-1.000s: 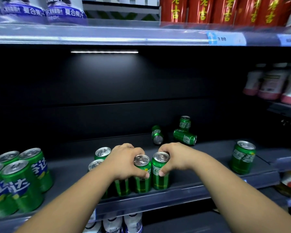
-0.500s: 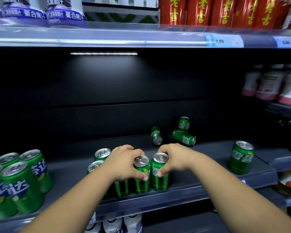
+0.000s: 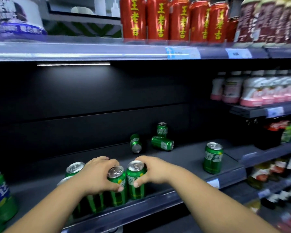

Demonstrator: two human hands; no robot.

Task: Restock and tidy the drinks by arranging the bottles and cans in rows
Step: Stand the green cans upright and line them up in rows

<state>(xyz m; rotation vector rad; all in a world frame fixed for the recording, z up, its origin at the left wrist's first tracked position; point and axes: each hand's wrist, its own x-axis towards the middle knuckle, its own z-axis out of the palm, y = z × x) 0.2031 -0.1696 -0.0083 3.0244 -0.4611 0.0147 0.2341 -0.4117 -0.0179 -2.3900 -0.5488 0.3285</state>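
On the dark shelf (image 3: 183,158) stands a tight group of green cans near the front edge. My left hand (image 3: 97,177) grips one upright green can (image 3: 117,185) from above. My right hand (image 3: 149,170) grips the neighbouring green can (image 3: 135,180), which touches the first. Two more silver-topped cans (image 3: 75,168) stand behind my left hand, partly hidden. Further back, two green cans lie on their sides (image 3: 136,143) (image 3: 162,143), with one upright can (image 3: 162,129) behind them. A single upright can (image 3: 213,158) stands alone to the right.
Larger green cans (image 3: 0,197) stand at the far left of the shelf. Red cans (image 3: 175,19) fill the shelf above. Pink-and-white bottles (image 3: 252,89) and dark bottles (image 3: 274,133) sit on shelves to the right. The shelf's front lip (image 3: 141,207) runs below my hands.
The view has swung to the right and slightly up. Both hands keep hold of the two front cans in nearly the same spot.
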